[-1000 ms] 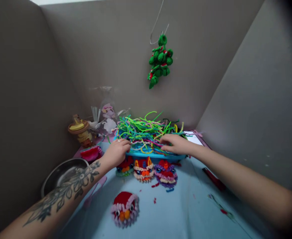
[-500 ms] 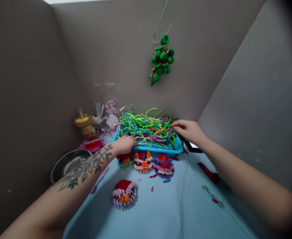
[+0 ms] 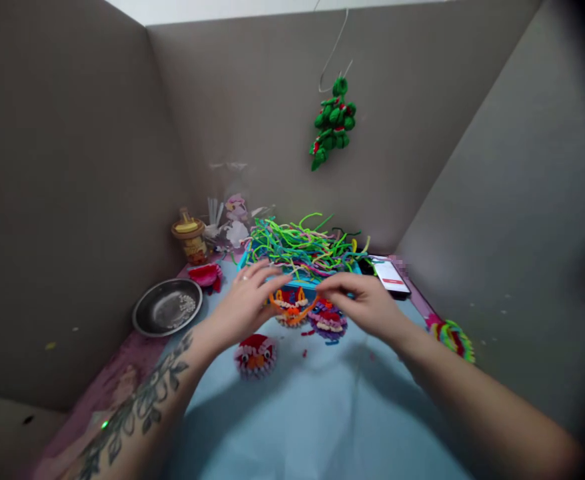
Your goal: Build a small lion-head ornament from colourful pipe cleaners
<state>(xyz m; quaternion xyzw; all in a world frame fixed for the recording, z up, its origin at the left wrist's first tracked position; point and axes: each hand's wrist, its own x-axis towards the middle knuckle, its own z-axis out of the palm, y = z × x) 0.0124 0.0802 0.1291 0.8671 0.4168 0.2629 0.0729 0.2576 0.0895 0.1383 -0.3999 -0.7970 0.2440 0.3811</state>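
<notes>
My right hand point(image 3: 355, 300) is closed in a pinch on an orange pipe cleaner point(image 3: 306, 311), which curves down towards my left hand. My left hand point(image 3: 252, 293), with a ring on it, has its fingers stretched out and apart. Whether it touches the strand's other end I cannot tell. Just beyond both hands, a blue tray point(image 3: 300, 284) holds a heap of green, teal and pink pipe cleaners point(image 3: 297, 243). Below the hands lie fuzzy lion-like heads: an orange and white one point(image 3: 290, 319), a purple and red one point(image 3: 328, 323) and a red and pink one point(image 3: 256, 357).
A steel bowl point(image 3: 145, 313) with small white pieces stands left. Behind it are a pink and red fuzzy piece point(image 3: 205, 275) and a brown-lidded cup point(image 3: 192, 243). At right lie a phone point(image 3: 390, 277) and a striped fuzzy ring point(image 3: 455, 339). A green ornament point(image 3: 333, 123) hangs at the back panel.
Both hands have come back from the tray towards me and closer together. An orange pipe cleaner has come out of the heap with my right hand. The view has tilted and shifted.
</notes>
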